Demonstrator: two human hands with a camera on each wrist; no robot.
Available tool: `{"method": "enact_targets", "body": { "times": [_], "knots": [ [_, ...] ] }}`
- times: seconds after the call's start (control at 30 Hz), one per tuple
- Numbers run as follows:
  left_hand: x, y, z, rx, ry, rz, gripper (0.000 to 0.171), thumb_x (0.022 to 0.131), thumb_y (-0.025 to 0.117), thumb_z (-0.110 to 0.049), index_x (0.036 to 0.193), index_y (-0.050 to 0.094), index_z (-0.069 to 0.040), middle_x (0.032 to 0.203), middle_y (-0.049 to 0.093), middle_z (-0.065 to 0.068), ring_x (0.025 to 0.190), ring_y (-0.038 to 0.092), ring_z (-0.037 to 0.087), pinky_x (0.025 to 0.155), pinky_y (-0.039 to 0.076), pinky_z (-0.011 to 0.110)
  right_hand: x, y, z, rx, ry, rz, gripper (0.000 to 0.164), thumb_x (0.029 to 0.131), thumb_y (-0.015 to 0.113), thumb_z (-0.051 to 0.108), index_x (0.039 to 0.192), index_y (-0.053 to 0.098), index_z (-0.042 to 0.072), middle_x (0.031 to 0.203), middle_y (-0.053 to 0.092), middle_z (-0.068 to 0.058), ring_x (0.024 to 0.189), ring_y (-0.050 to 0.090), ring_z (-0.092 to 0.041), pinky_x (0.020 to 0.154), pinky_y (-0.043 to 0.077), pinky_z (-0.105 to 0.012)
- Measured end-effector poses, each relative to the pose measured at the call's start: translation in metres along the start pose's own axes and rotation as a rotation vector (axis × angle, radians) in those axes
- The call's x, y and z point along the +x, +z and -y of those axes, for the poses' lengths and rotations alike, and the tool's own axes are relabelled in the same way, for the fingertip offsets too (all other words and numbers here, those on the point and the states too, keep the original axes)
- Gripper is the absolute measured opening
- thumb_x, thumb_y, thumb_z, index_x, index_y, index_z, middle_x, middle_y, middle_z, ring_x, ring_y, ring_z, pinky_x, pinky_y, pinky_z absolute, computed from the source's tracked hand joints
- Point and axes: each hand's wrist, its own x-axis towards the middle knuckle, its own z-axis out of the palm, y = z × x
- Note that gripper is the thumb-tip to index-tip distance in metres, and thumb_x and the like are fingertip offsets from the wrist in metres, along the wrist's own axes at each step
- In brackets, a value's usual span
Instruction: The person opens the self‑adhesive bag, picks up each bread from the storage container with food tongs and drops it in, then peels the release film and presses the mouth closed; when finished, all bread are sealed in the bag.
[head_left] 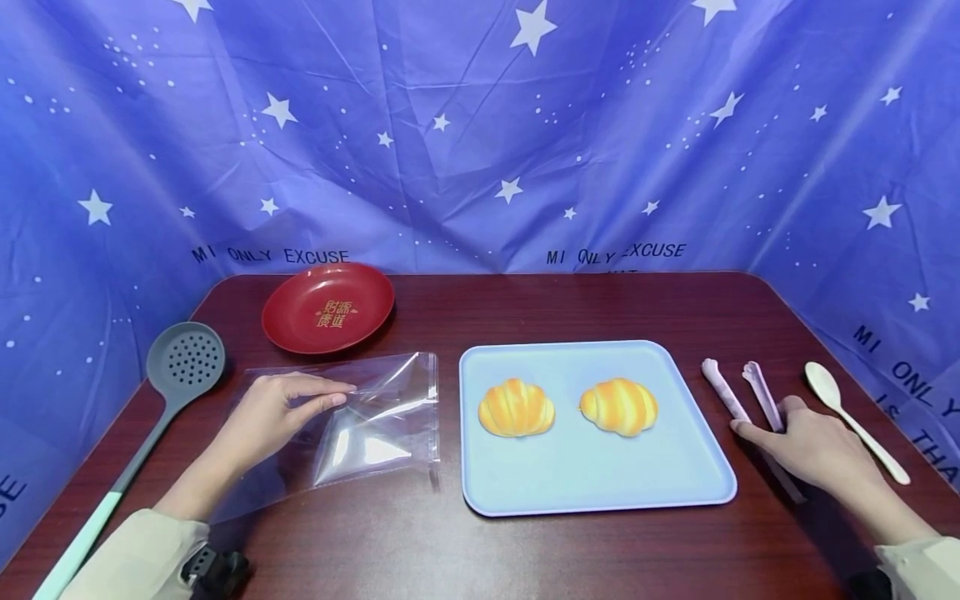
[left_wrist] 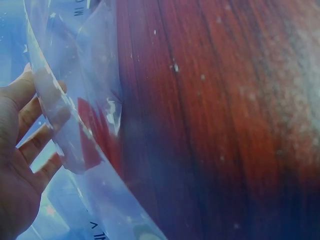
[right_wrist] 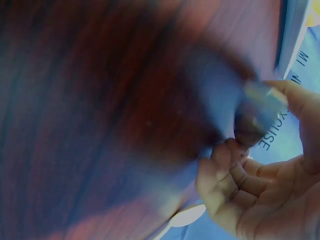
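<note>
My left hand pinches the upper layer of a clear plastic bag between thumb and fingertips. In the left wrist view, the see-through film rises in front of the fingers. On the right, my right hand grips a pair of pale pink tongs, whose paw-shaped tips stand apart and point away from me. Motion blurs the tongs in the right wrist view. Between the hands lies a light blue tray with two croissants, a left one and a right one.
A red plate with gold characters sits behind the bag. Along the left edge lies a grey slotted skimmer with a mint handle. A cream spoon lies right of the tongs. Blue starry cloth surrounds the table.
</note>
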Motion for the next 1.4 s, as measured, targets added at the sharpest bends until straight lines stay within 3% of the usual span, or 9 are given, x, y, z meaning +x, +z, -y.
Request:
{"method": "enact_targets", "body": {
  "times": [0.27,0.5,0.77,0.93,1.0,1.17,1.4],
  "knots": [
    [0.0,0.001,0.0,0.001,0.013,-0.009,0.022,0.078,0.071,-0.027,0.099,0.07,-0.031,0.091,0.066,-0.021,0.087,0.062,0.004,0.073,0.05,0.029,0.007,0.0,-0.002,0.033,-0.04,-0.091,0.063,0.084,0.054,0.051,0.093,0.044,-0.01,0.066,0.051,-0.016,0.059,0.05,-0.032,0.046,0.037,-0.04],
    [0.0,0.002,0.002,-0.001,0.008,-0.009,0.021,0.079,0.07,-0.029,0.1,0.07,-0.033,0.091,0.066,-0.02,0.087,0.062,0.005,0.072,0.05,0.029,0.007,-0.001,0.001,0.073,-0.096,-0.214,0.056,0.085,0.057,0.041,0.098,0.046,-0.012,0.075,0.056,-0.029,0.067,0.052,-0.05,0.052,0.037,-0.053],
    [-0.001,0.002,0.002,0.001,-0.006,-0.005,0.021,0.079,0.07,-0.029,0.1,0.07,-0.032,0.09,0.066,-0.019,0.086,0.062,0.006,0.071,0.051,0.03,0.008,-0.008,0.008,0.092,-0.07,-0.262,0.063,0.085,0.055,0.05,0.1,0.05,-0.01,0.068,0.056,-0.018,0.069,0.052,-0.049,0.052,0.035,-0.052],
    [-0.001,0.003,0.002,-0.004,-0.007,-0.003,0.023,0.078,0.071,-0.03,0.101,0.07,-0.032,0.09,0.066,-0.019,0.086,0.063,0.006,0.071,0.051,0.031,0.007,-0.013,0.012,0.08,-0.071,-0.284,0.065,0.084,0.053,0.054,0.109,0.051,-0.006,0.086,0.055,-0.025,0.079,0.049,-0.056,0.054,0.034,-0.055],
    [-0.001,0.003,0.002,-0.002,-0.004,-0.004,0.023,0.077,0.071,-0.03,0.101,0.07,-0.032,0.089,0.066,-0.019,0.086,0.063,0.005,0.071,0.051,0.03,0.006,-0.015,0.013,0.081,-0.08,-0.283,0.063,0.084,0.053,0.054,0.111,0.053,-0.003,0.092,0.052,-0.025,0.08,0.049,-0.055,0.053,0.034,-0.054],
    [-0.001,0.004,0.002,0.001,0.0,-0.004,0.023,0.078,0.071,-0.03,0.101,0.07,-0.032,0.089,0.066,-0.02,0.085,0.063,0.005,0.071,0.051,0.03,0.006,-0.023,0.017,0.056,-0.109,-0.287,0.057,0.082,0.055,0.055,0.107,0.057,0.003,0.084,0.05,-0.017,0.072,0.053,-0.047,0.047,0.034,-0.048],
    [-0.001,0.004,0.002,-0.004,-0.003,0.005,0.022,0.079,0.07,-0.03,0.101,0.07,-0.031,0.09,0.066,-0.02,0.086,0.062,0.005,0.071,0.051,0.031,0.005,-0.036,0.029,0.081,-0.178,-0.34,0.055,0.084,0.058,0.046,0.104,0.054,-0.004,0.068,0.054,-0.014,0.064,0.052,-0.038,0.052,0.035,-0.049]
  ]
}}
